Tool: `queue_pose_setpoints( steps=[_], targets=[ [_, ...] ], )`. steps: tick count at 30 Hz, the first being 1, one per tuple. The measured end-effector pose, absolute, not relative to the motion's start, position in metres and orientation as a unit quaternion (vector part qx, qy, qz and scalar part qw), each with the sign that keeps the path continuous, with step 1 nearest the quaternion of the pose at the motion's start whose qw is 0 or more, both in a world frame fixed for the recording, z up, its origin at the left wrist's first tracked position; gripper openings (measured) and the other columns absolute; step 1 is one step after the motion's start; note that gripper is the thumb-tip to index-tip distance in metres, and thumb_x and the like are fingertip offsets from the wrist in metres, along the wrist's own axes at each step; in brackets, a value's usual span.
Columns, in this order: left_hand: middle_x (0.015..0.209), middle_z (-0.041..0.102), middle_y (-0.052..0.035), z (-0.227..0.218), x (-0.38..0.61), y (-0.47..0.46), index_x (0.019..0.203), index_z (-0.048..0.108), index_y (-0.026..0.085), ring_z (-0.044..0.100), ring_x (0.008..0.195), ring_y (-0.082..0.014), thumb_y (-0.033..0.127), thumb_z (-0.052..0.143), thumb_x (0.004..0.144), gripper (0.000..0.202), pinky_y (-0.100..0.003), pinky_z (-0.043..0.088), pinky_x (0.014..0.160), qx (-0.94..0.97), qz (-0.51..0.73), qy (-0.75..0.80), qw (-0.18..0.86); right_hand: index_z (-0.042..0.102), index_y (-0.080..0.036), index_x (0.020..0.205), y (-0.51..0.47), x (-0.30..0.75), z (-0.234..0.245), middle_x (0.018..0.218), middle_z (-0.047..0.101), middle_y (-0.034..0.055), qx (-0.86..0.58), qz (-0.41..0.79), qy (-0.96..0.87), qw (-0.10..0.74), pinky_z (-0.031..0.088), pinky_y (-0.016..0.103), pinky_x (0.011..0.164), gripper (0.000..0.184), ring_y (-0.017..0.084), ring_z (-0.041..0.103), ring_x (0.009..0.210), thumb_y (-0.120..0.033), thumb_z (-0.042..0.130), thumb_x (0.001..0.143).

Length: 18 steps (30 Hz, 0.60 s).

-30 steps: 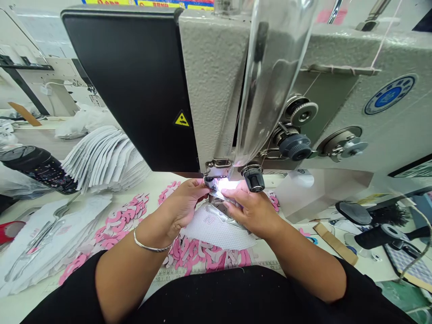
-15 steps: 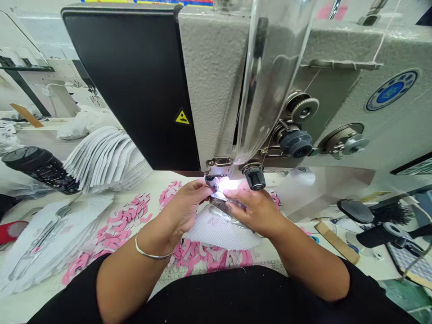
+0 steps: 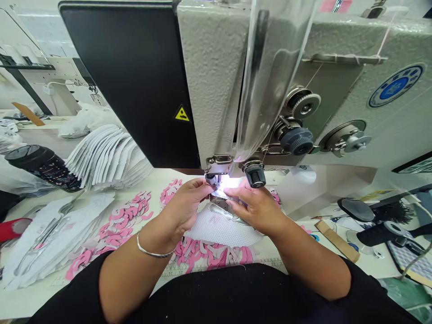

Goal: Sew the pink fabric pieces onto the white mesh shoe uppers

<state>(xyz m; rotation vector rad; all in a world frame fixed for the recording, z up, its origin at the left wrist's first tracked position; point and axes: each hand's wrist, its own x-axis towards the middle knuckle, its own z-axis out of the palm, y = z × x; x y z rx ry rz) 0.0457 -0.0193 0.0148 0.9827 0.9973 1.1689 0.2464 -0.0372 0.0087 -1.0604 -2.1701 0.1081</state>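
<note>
both hands pinch from either side: the left hand [image 3: 185, 202] curls its fingers in toward the presser foot [image 3: 218, 165], and the right hand [image 3: 255, 209] lays its fingertips [image 3: 234, 196] down on the silver overlay, the two nearly meeting under the light. the shoe upper panel [image 3: 221, 229], white mesh with a silver overlay, lies near the tabletop's front edge, its overlay fed under the foot of the sewing machine [image 3: 216, 76]. it should handle light and soft: the mesh will flex and drag easily, while the overlay seems stiffer and a little slick, so the overlay beside the foot looks the best place to hold. pink cut pieces [image 3: 205, 254] lie under and around it, with a stack of white mesh panels [image 3: 110, 157] toward the tabletop's left side. since the previous view, hands and panel have hardly moved; the machine only sits slightly higher in the picture.
</note>
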Motion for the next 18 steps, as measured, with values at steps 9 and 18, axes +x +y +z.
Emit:
queue_pose_setpoints(
  steps=[9, 18],
  targets=[
    [0.069, 0.059, 0.0011, 0.026, 0.031, -0.023, 0.072, 0.062, 0.018, 0.051, 0.065, -0.013, 0.039, 0.068, 0.076, 0.022, -0.025, 0.038, 0.062, 0.583, 0.415, 0.522, 0.465, 0.072, -0.022, 0.117, -0.036, 0.245, 0.011, 0.094, 0.063, 0.0081, -0.411, 0.058, -0.835, 0.36, 0.051, 0.036, 0.08, 0.028, 0.022, 0.061, 0.089, -0.029, 0.062, 0.092],
    [0.075, 0.057, 0.0006, 0.024, -0.022, -0.04, 0.085, 0.065, 0.02, 0.05, 0.065, -0.0122, 0.05, 0.07, 0.079, 0.031, -0.023, 0.036, 0.057, 0.673, 0.217, 0.518, 0.482, 0.073, -0.028, 0.113, -0.027, 0.254, 0.015, 0.103, 0.067, 0.0062, -0.438, 0.076, -0.833, 0.33, 0.05, 0.035, 0.085, 0.024, 0.021, 0.063, 0.095, -0.037, 0.059, 0.095]
  ],
)
